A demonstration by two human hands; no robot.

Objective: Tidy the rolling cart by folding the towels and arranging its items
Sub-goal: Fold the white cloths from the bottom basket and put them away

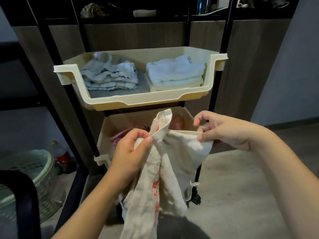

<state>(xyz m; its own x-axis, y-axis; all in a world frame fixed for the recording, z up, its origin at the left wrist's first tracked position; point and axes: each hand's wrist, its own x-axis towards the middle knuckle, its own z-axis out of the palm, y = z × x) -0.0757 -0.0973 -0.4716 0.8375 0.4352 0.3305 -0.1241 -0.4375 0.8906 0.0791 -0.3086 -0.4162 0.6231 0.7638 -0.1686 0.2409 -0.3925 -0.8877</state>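
Note:
I hold a white towel with red print (165, 171) in front of the rolling cart. My left hand (131, 152) grips its bunched upper left part. My right hand (222, 130) pinches the top edge with thumb and forefinger. The rest of the towel hangs down between my arms. The cart's cream upper tray (134, 100) holds a folded blue-and-white towel stack (110, 75) on the left and a folded white towel stack (176, 73) on the right. The lower tray (110, 121) behind the towel holds a purple cloth (119, 137) and something pinkish, mostly hidden.
A green woven basket (29, 171) sits on the floor at left, with a bottle with a red label (60, 152) behind it. A black curved bar (24, 195) crosses the lower left. A dark shelf above the cart carries several items. Grey floor spreads to the right.

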